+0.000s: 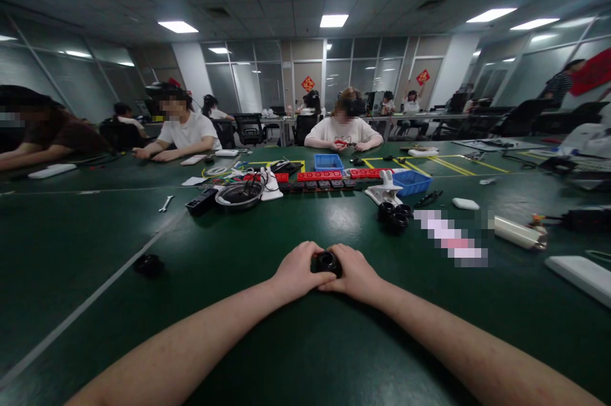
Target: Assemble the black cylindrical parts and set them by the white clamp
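Observation:
Between my two hands, just above or on the green tabletop, is a small black round part [327, 261] with a hole in its top. My left hand [300, 269] wraps its left side, and my right hand [354, 271] wraps its right side. Both thumbs meet at the near side, while the fingers curl around the back. The part's lower portion is hidden by my thumbs. Several similar black round parts [396, 217] stand in a cluster ahead and to the right. Another black piece [149, 265] lies alone to the left.
A metal bowl [238, 196] with dark cable, a black box [201, 201], red strips [319, 175] and blue bins [411, 183] stand ahead. A wrench [166, 204] lies at left. A cream cylinder [518, 232] and white box [582, 277] are right. A person [344, 129] sits opposite.

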